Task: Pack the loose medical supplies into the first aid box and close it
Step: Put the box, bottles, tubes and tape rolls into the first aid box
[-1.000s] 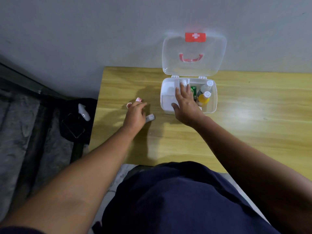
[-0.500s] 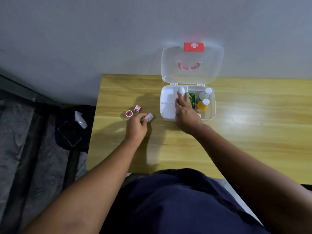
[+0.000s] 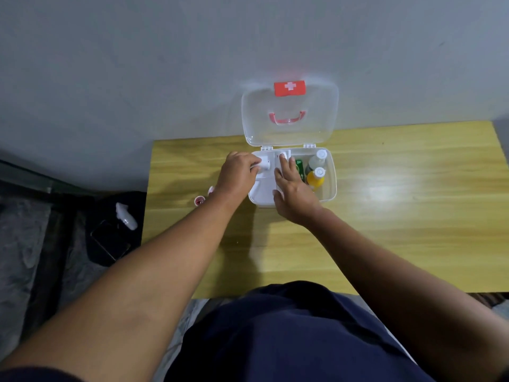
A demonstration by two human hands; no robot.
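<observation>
1. Now the left hand (image 3: 238, 175), at the table half a second ago, is over the left end of the first aid box (image 3: 329, 186), fingers clamped on a small white roll (image 3: 265, 164).
2. Right hand (image 3: 292, 188) stays inside the box, fingers spread flat on white packets; nothing grasped.
3. Two red-and-white items (image 3: 199, 200) remain loose on the table (image 3: 385, 216).
4. Box: translucent white, lid (image 3: 289, 133) upright against the wall, bottles at the right end.

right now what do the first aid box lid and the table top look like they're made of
Lid: clear, slightly frosted plastic, likely; the grey wall shows through it, and it carries a red handle.
Table top: yellowish wood grain with a glossy finish, going by the streaks and the bright glare patch; solid wood or laminate cannot be told.
</observation>
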